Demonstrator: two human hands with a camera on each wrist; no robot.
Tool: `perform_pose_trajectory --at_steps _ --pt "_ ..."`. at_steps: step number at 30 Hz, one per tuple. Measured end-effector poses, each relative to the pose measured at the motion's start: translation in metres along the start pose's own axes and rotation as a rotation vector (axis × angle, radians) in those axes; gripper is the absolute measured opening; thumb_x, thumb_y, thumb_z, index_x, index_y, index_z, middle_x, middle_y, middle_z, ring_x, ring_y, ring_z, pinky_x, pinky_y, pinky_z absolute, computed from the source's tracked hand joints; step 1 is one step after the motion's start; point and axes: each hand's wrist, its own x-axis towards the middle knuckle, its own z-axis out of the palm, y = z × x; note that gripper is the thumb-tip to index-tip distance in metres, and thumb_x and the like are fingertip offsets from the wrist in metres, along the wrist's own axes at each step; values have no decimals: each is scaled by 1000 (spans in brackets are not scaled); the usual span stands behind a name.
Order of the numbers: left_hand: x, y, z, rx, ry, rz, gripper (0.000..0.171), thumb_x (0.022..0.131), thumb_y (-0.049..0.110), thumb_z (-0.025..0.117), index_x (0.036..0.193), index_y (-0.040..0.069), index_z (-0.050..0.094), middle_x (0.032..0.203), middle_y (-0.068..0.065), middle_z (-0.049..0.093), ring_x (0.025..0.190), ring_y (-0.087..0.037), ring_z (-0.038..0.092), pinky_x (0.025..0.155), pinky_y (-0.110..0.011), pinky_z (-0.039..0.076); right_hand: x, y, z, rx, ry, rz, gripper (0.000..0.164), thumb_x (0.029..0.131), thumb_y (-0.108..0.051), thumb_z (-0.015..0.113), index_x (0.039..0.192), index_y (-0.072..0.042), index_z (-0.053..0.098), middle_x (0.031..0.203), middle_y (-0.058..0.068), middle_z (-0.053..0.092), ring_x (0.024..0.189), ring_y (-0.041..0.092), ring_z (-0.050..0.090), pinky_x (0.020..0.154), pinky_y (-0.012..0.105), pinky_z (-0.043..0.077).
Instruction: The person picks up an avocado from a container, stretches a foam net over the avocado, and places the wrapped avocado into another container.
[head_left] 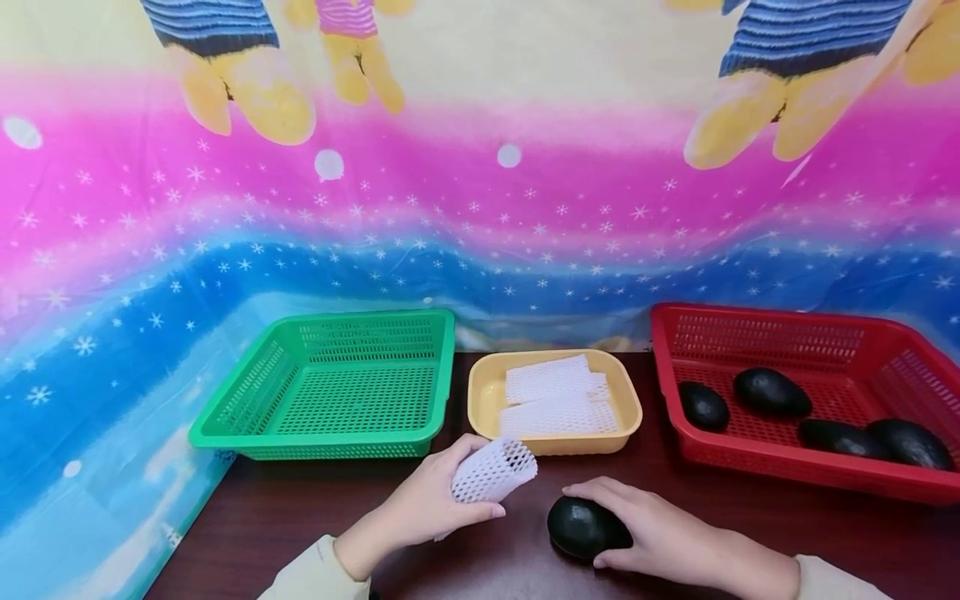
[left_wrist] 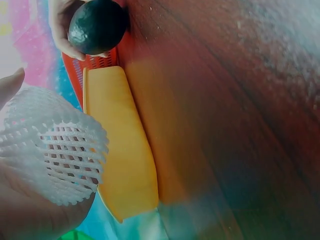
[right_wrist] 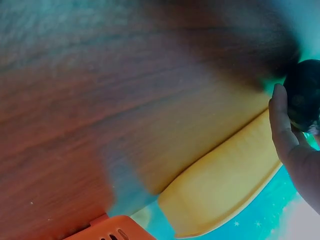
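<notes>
Left hand [head_left: 427, 502] gripping a foam net sleeve [head_left: 491, 475]; right hand [head_left: 660, 529], an avocado [head_left: 581, 527].
We see curled fingers holding each at lower centre; beyond stand a yellow tray [head_left: 555, 444], a green basket [head_left: 337, 400] at left, a red basket [head_left: 750, 460] at right.

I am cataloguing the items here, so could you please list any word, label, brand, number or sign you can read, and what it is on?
None can be read: the held avocado, foam sleeve, green basket, yellow tray and red basket show no lettering, and the backdrop shows only printed pictures.
</notes>
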Motion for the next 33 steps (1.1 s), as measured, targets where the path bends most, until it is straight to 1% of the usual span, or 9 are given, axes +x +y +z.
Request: perform_pose_trajectory --at_steps 4,9,13,18,22,25,29,33 --pt "0 1 -1 3 -8 -14 61 81 34 88 132 27 55 110 6 67 94 -10 63 72 -29 55 0 1 -1 -2 -8 -7 66 91 -40 78 148 -21 50 134 -7 56 120 9 56 92 31 54" --pt "-1 0 -1 31 7 6 61 81 34 88 132 29 55 111 8 67 95 -8 63 80 -30 53 -1 -1 -7 -35 -4 -4 67 90 -37 81 147 -21 51 133 -8 57 120 10 57 92 33 54" --pt "0 -1 -1 53 10 20 61 81 34 88 132 28 56 112 9 67 96 -7 62 82 -31 53 -1 -3 -14 -37 -6 28 67 89 -38 81 147 -22 51 135 -8 57 121 11 57 93 34 54" --pt "1 0 -3 75 -1 8 62 81 38 88 132 27 55 114 9 66 96 -8 61 82 -31 53 -1 -7 -21 -33 2 67 67 89 -41 80 147 -24 51 135 -9 56 120 11 57 92 34 55" --pt "2 1 -6 93 -1 -6 63 80 44 87 132 26 55 112 10 65 96 -8 61 82 -31 53 -2 -10 -25 -66 49 40 67 89 -37 82 147 -25 51 134 -8 57 119 11 58 90 34 56" --pt "2 1 -7 97 -6 -14 63 80 44 87 132 26 56 111 9 65 96 -9 61 81 -31 52 -3 -12 -29 -79 79 30 67 88 -37 82 147 -28 50 134 -8 56 117 11 58 89 33 56" --pt "2 1 -9 99 -22 -22 64 80 40 88 132 25 56 111 8 65 96 -9 61 81 -32 52 -4 -14 -36 -85 109 37 67 88 -38 82 147 -31 49 133 -8 56 117 10 59 87 32 57" --pt "2 1 -9 120 -30 -11 63 79 38 89 132 26 57 111 8 65 96 -9 60 81 -32 52 -4 -17 -41 -128 168 26 70 85 -33 86 146 -28 51 132 -9 57 115 10 60 85 31 57"
